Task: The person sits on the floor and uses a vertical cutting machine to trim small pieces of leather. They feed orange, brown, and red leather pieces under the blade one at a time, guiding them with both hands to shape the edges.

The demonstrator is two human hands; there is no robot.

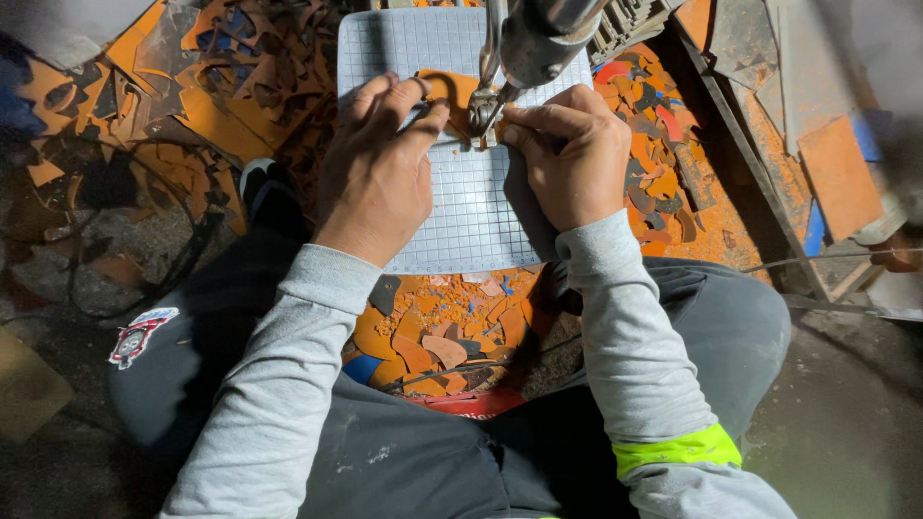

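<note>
A small orange piece (454,93) of sheet material lies on a white gridded work plate (468,221), under the metal head of a cutting machine (524,43). My left hand (377,173) presses the piece's left edge with fingertips and thumb. On the other side, my right hand (569,154) pinches the piece close to the machine's metal foot (486,113). Part of the piece is hidden by my fingers and the foot.
Heaps of orange, dark and blue offcuts lie at the left (192,77), at the right (654,144) and below the plate between my knees (433,341). A metal frame with orange sheets (836,178) stands at the right. A dark shoe (269,192) rests left of the plate.
</note>
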